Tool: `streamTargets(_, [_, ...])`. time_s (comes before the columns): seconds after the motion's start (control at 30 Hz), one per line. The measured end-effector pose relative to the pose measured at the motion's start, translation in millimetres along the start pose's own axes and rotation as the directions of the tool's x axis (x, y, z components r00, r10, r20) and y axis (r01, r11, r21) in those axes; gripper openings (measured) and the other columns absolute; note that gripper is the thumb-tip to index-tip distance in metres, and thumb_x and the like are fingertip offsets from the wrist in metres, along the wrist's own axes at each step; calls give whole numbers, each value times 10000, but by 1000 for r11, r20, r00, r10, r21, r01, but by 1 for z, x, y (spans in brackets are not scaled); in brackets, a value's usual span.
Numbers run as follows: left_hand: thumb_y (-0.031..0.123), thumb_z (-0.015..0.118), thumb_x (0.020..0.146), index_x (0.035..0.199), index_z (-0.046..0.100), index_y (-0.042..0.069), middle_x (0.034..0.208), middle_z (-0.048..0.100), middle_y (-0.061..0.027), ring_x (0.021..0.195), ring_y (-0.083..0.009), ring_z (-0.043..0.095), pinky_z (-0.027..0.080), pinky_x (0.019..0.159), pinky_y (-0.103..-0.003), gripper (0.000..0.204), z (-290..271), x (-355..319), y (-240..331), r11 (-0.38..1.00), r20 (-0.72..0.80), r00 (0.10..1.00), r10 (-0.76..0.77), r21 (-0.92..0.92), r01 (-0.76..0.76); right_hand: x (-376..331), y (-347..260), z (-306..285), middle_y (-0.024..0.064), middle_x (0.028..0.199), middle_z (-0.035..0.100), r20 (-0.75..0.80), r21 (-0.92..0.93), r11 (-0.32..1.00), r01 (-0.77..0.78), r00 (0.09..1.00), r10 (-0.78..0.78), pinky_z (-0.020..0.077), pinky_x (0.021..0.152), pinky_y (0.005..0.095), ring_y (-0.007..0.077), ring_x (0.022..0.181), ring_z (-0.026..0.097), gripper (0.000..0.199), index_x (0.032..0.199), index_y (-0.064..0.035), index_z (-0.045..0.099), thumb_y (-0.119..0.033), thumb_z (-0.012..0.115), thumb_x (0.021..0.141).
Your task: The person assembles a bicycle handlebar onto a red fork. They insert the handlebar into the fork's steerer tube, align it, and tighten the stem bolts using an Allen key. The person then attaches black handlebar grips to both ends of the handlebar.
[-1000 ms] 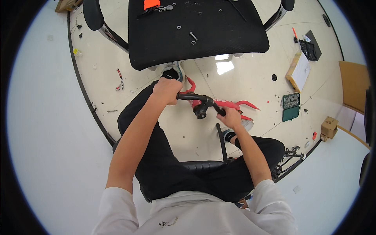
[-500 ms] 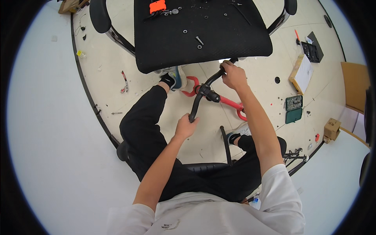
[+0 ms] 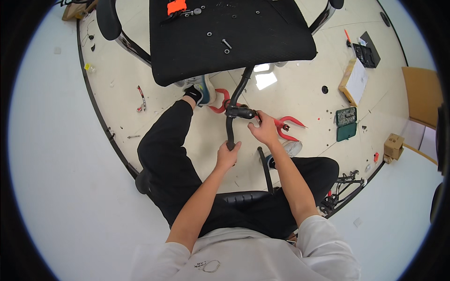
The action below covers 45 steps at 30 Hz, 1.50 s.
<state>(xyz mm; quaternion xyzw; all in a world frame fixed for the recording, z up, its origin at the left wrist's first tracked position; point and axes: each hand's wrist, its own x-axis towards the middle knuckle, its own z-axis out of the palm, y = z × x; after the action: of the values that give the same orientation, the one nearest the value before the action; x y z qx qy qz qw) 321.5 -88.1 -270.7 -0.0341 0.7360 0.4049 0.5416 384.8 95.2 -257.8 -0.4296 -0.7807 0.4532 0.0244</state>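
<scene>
A curved black handlebar [image 3: 240, 88] with a stem [image 3: 242, 113] clamped at its middle is held up between my legs. My left hand [image 3: 228, 156] is wrapped round the handlebar's near end. At the free end of the stem, my right hand [image 3: 265, 128] grips with its thumb and fingers; part of that end is hidden by the fingers. Below the handlebar lies a red forked frame part [image 3: 289, 130], partly covered by the stem and my right hand. The far end of the handlebar reaches the front edge of the black chair seat [image 3: 234, 47].
On the seat lie a bolt [image 3: 227, 44], several washers and an orange item [image 3: 176, 7]. To the right are a green open case [image 3: 346, 124], a yellow-edged box [image 3: 354, 82] and a cardboard box [image 3: 393, 145]. A black bar [image 3: 265, 169] stands by my right shoe.
My right hand has let go of the handlebar's far end and taken hold of the stem's end. The handlebar has turned to stand more upright in view. My left hand keeps its grip.
</scene>
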Motion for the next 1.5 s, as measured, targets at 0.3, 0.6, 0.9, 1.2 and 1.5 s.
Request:
streamTargets(0.3, [370,678,855,834,666,-4,714,672,-174,744,-370,672,515,717,-460,375,-40,-13,24,914,-215,976,28,401,62,38,-32,-20,235,1125,652,-208,23,986,164,966,-155,534,850,429,403,959,661,426,1108,6,634,-129,664,705])
streamTargets(0.6, [413,672,882,878,702,30,767,691,-211,806,-420,675,521,743,-494,384,-48,-37,37,788,-241,950,198,616,-8,82,-45,-60,106,1081,623,341,-736,478,480,872,-351,568,655,401,300,788,699,291,1061,-81,638,-34,646,775])
streamTargets(0.9, [370,655,894,925,685,46,773,680,-230,802,-437,669,524,761,-512,328,-52,-102,46,654,-93,950,297,745,-131,0,-36,-110,191,909,642,342,-731,524,437,899,-273,548,640,455,367,742,684,227,1013,-46,641,-134,611,807])
streamTargets(1.2, [216,654,828,937,665,42,754,677,-217,749,-427,665,525,718,-519,206,-37,-165,25,531,15,863,504,783,-324,-107,-47,-172,137,923,615,213,-711,575,405,903,-372,534,581,431,326,662,669,235,1000,-76,629,-189,677,800])
streamTargets(1.5, [207,680,786,841,628,75,694,665,-141,649,-360,660,506,564,-462,152,-80,-221,12,373,-13,690,724,849,-375,-179,-76,-166,95,940,602,90,-633,629,452,850,-520,508,543,398,295,598,645,267,1010,-85,623,-192,707,781])
